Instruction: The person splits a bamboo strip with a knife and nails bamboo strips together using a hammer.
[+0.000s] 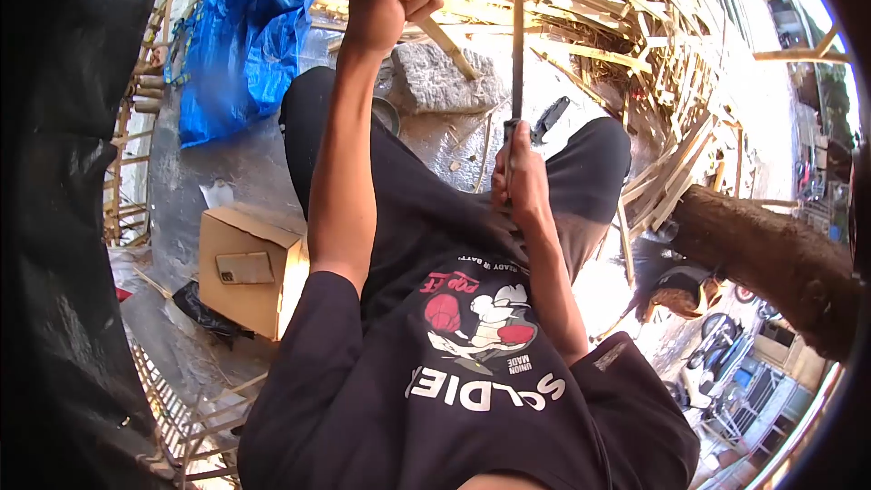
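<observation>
l hand [388, 7] grips bamboo strip [452, 49], slanting near-r over stone block [426, 86]; r hand [526, 172] grips blade [518, 45], pointing far, just r of strip.

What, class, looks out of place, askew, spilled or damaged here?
The strips at upper right lie jumbled, crossing at many angles rather than stacked straight. The blue plastic at upper left is crumpled, not folded. No clear spill or damage shows.
</observation>
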A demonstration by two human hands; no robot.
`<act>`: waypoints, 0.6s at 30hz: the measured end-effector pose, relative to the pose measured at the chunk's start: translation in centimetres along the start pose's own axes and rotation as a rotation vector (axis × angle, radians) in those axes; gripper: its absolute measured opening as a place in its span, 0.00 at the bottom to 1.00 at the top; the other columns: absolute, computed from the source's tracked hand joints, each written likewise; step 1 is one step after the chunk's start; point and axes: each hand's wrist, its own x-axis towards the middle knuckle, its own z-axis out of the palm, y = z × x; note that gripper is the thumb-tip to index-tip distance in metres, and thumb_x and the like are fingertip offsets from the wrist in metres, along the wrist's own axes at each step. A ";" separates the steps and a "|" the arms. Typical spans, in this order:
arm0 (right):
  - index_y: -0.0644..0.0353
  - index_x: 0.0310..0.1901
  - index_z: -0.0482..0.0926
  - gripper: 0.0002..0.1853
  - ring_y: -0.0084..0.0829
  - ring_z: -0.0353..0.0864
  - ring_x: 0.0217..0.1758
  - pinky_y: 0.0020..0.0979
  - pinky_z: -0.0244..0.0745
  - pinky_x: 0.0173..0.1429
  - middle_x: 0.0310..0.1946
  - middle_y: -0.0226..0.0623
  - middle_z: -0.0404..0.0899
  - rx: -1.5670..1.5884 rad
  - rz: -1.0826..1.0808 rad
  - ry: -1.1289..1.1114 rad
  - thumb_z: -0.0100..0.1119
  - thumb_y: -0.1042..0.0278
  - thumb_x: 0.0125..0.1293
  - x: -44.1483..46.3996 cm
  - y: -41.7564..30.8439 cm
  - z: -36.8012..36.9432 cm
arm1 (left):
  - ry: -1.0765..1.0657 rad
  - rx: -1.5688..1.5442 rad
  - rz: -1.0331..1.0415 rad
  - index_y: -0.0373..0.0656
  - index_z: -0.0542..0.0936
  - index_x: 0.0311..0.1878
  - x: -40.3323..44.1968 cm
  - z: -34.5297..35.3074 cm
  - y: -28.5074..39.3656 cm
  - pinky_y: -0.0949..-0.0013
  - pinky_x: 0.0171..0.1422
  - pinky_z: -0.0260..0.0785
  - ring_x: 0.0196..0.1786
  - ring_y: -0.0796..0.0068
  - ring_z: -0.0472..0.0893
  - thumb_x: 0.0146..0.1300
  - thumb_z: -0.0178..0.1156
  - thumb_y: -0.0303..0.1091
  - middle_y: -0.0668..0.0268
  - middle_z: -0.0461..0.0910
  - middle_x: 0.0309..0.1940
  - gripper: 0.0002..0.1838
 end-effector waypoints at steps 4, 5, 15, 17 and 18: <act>0.56 0.18 0.66 0.39 0.25 0.64 0.09 0.29 0.60 0.16 0.08 0.31 0.63 -0.180 -0.447 -0.092 0.31 0.29 0.75 0.0 -0.2 0.8 | -0.174 -0.160 -0.046 0.53 0.69 0.31 -0.8 -0.7 -1.3 0.74 0.21 0.42 0.15 0.84 0.46 0.75 0.52 0.52 0.79 0.45 0.16 0.18; 0.56 0.18 0.66 0.39 0.25 0.64 0.10 0.30 0.61 0.17 0.09 0.31 0.64 -0.211 -0.337 -0.087 0.33 0.28 0.74 1.0 2.1 1.6 | -0.106 -0.133 -0.065 0.53 0.68 0.28 -0.9 0.0 -1.1 0.74 0.21 0.42 0.15 0.85 0.47 0.75 0.52 0.52 0.79 0.45 0.15 0.20; 0.56 0.14 0.65 0.40 0.24 0.63 0.08 0.28 0.58 0.15 0.07 0.31 0.63 -0.228 -0.338 -0.133 0.32 0.32 0.76 0.8 0.5 1.6 | 0.081 -0.088 0.034 0.51 0.71 0.29 -1.3 -3.0 -1.1 0.74 0.20 0.42 0.14 0.84 0.46 0.75 0.52 0.53 0.79 0.45 0.15 0.21; 0.57 0.15 0.66 0.39 0.24 0.63 0.08 0.28 0.60 0.16 0.07 0.31 0.63 -0.197 -0.379 -0.101 0.31 0.34 0.78 1.3 1.2 1.7 | 0.079 -0.093 -0.007 0.51 0.68 0.26 -1.4 -2.5 -1.7 0.73 0.20 0.42 0.14 0.83 0.47 0.75 0.53 0.52 0.78 0.45 0.15 0.22; 0.58 0.16 0.66 0.39 0.25 0.63 0.08 0.28 0.60 0.16 0.07 0.31 0.63 -0.186 -0.384 -0.076 0.31 0.35 0.78 2.3 2.2 1.8 | 0.124 -0.058 -0.037 0.51 0.67 0.25 -1.1 -2.1 -1.5 0.73 0.21 0.43 0.14 0.82 0.47 0.75 0.53 0.51 0.78 0.45 0.14 0.23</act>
